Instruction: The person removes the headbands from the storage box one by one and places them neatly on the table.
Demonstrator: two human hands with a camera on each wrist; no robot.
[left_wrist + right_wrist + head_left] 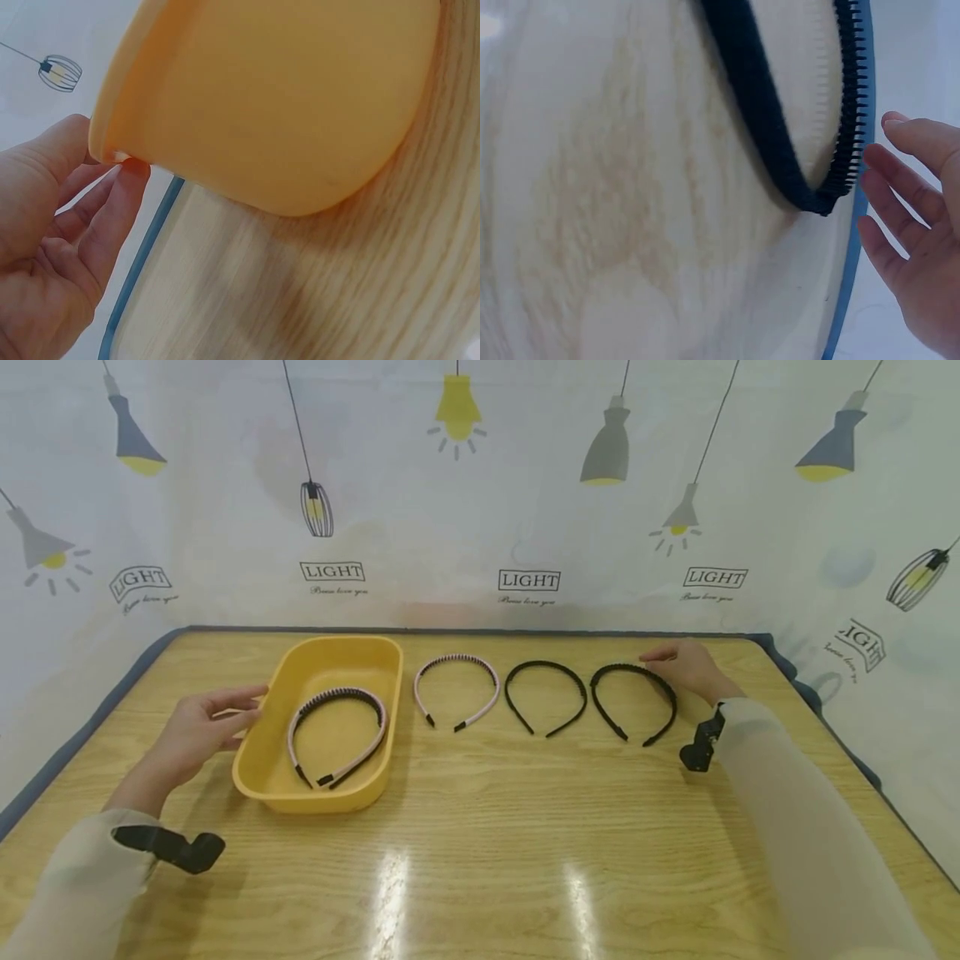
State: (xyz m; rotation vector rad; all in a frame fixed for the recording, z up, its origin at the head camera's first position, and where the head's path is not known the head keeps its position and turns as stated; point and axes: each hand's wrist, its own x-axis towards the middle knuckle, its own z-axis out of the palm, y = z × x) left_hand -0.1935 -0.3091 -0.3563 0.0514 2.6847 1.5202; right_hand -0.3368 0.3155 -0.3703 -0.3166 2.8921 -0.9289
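Observation:
My left hand (197,735) is at the left rim of a yellow plastic basin (251,797); in the left wrist view the thumb and a fingertip pinch the rim. Inside lie overlapping headbands, a pink one (292,739) and what looks like a black one beneath it. My right hand (686,668) is beside the top of the rightmost black headband (670,702), fingers loosely extended. The right wrist view shows a gap between the fingers and this toothed headband (769,135). Left of it lie a thinner black headband (582,695) and a pink headband (495,689).
Everything rests on a wood-grain table (480,843) with a dark blue edge (480,631). Behind it hangs a white cloth (405,510) printed with lamps. The row of loose headbands stretches across the table's far half, right of the basin.

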